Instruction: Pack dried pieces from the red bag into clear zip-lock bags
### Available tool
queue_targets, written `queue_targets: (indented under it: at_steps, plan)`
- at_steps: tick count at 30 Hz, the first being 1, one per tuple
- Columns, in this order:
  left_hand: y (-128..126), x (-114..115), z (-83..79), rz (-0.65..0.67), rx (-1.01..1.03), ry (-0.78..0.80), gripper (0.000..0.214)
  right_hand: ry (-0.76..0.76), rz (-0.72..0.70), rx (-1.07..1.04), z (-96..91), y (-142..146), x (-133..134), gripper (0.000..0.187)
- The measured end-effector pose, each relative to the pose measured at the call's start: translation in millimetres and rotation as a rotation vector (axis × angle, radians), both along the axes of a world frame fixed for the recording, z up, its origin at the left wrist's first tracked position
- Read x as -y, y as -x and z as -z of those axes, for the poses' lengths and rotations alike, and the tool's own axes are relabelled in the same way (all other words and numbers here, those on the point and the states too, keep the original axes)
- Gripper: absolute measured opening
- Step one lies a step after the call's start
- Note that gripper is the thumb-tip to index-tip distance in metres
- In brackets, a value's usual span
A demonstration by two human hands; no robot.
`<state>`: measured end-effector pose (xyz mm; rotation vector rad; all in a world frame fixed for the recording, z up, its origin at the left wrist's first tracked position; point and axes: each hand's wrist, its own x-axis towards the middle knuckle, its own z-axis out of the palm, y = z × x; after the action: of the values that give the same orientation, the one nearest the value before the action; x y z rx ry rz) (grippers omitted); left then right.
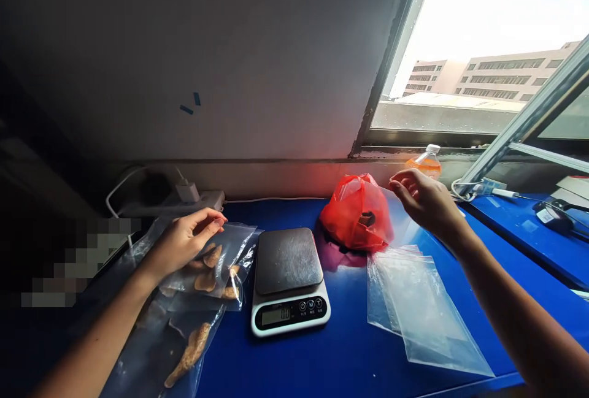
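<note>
My left hand [191,238] is closed in a pinch at the upper edge of a clear plastic bag [246,241] that holds several brown dried slices [213,257]. Below it lies another clear bag with a long brown dried piece [189,355]. Between my hands stands a kitchen scale [289,263], its plate bare and its display reading 0.0. My right hand [426,202] is raised beside a red plastic bag [356,214], thumb and fingers curled together. Whether anything is between those fingertips I cannot make out. Under that hand lie flat clear zip bags [421,306].
A bottle of orange liquid [427,162] stands behind my right hand by the window. A power strip [211,200] with a plugged-in charger [187,191] sits at the back left. Cables and a black device [554,217] lie on the blue table [350,355] at right.
</note>
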<state>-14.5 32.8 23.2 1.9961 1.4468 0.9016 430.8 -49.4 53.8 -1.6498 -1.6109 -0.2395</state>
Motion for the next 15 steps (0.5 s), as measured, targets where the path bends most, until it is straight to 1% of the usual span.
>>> queue_targets:
  at_steps: [2, 3, 4, 5, 6, 7, 8, 9, 10, 11, 13, 15]
  plan:
    - [-0.8, 6.6, 3.9, -0.021, 0.001, -0.015, 0.029, -0.155, 0.101, -0.203, 26.3, 5.9, 18.4, 0.044]
    - [-1.9, 10.0, 5.1, -0.027, 0.001, -0.025, 0.027, -0.237, 0.197, -0.293, 41.3, 7.8, 28.1, 0.055]
    - [-3.3, 13.0, 5.8, -0.023, 0.000, -0.038, 0.025, -0.248, 0.280, -0.365, 55.9, 8.9, 36.9, 0.063]
    - [-4.8, 15.3, 6.3, -0.008, -0.004, -0.048, 0.024, -0.181, 0.318, -0.424, 69.0, 9.2, 44.0, 0.067]
    - [-6.3, 16.9, 6.8, 0.010, -0.011, -0.055, 0.024, -0.075, 0.315, -0.468, 79.4, 8.9, 48.7, 0.066]
    - [-7.7, 17.9, 7.4, 0.025, -0.021, -0.060, 0.024, 0.030, 0.284, -0.499, 86.3, 8.2, 50.8, 0.061]
    - [-9.0, 18.4, 8.3, 0.041, -0.033, -0.062, 0.025, 0.110, 0.236, -0.517, 89.2, 7.1, 50.5, 0.053]
    - [-10.0, 18.7, 9.4, 0.052, -0.043, -0.060, 0.024, 0.146, 0.190, -0.521, 88.0, 5.9, 48.1, 0.046]
    - [-10.7, 19.2, 10.8, 0.053, -0.049, -0.060, 0.024, 0.137, 0.157, -0.510, 82.9, 4.6, 44.4, 0.040]
    - [-11.1, 20.1, 12.2, 0.050, -0.055, -0.067, 0.023, 0.095, 0.144, -0.482, 74.4, 3.2, 40.0, 0.036]
    - [-10.8, 23.1, 14.6, 0.053, -0.074, -0.089, 0.023, -0.026, 0.163, -0.376, 50.2, 1.5, 31.6, 0.030]
    - [-9.4, 26.8, 15.8, 0.055, -0.092, -0.108, 0.022, -0.111, 0.206, -0.202, 22.6, 2.0, 25.7, 0.025]
